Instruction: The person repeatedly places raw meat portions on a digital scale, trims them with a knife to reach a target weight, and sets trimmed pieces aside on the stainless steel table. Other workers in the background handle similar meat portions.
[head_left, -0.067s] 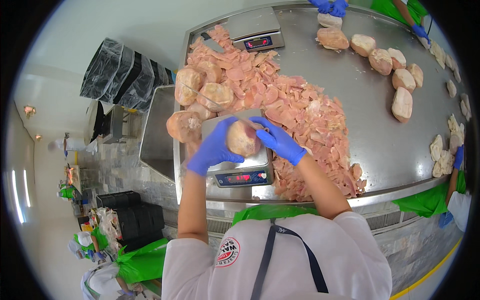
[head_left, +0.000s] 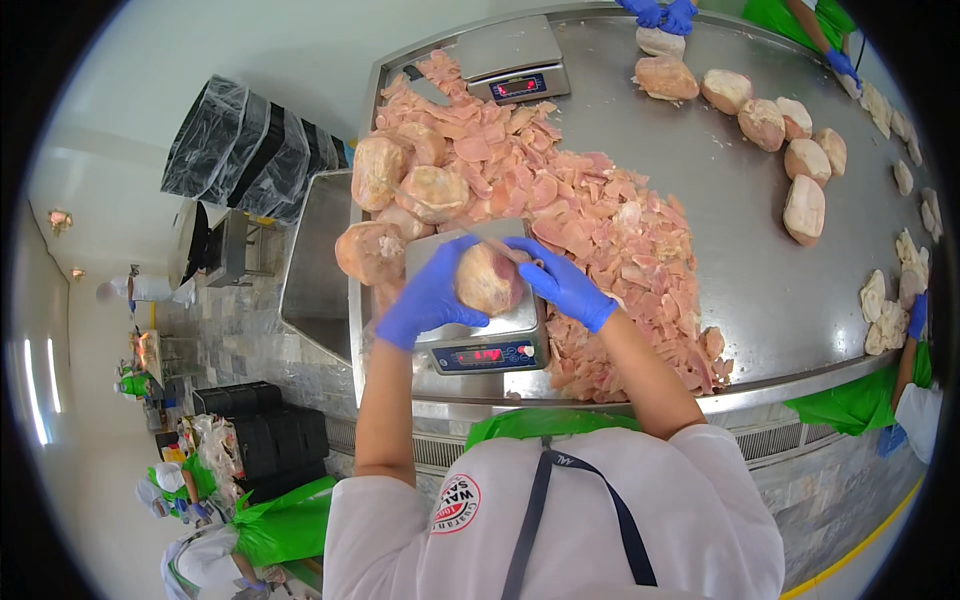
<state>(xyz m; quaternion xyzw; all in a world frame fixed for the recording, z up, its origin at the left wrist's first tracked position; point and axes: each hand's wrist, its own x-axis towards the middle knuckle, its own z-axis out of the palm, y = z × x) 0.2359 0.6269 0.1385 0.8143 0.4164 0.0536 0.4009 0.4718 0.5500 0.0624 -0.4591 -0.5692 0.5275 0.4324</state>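
Observation:
A clear bag packed with raw chicken pieces (head_left: 487,280) rests on the pan of a digital scale (head_left: 487,350) at the table's near edge. My left hand (head_left: 430,293), in a blue glove, cups the bag's left side. My right hand (head_left: 562,282), also in a blue glove, grips its right side and top. Both hands are closed around the bag. A big heap of loose raw chicken pieces (head_left: 590,225) spreads right behind and beside the scale.
Filled bags of chicken (head_left: 432,192) lie left of the heap on the steel table (head_left: 760,270). A second scale (head_left: 512,62) stands at the far end. More bags (head_left: 803,208) line the right side, where other people's blue-gloved hands (head_left: 662,12) work. Black crates (head_left: 250,420) stand below left.

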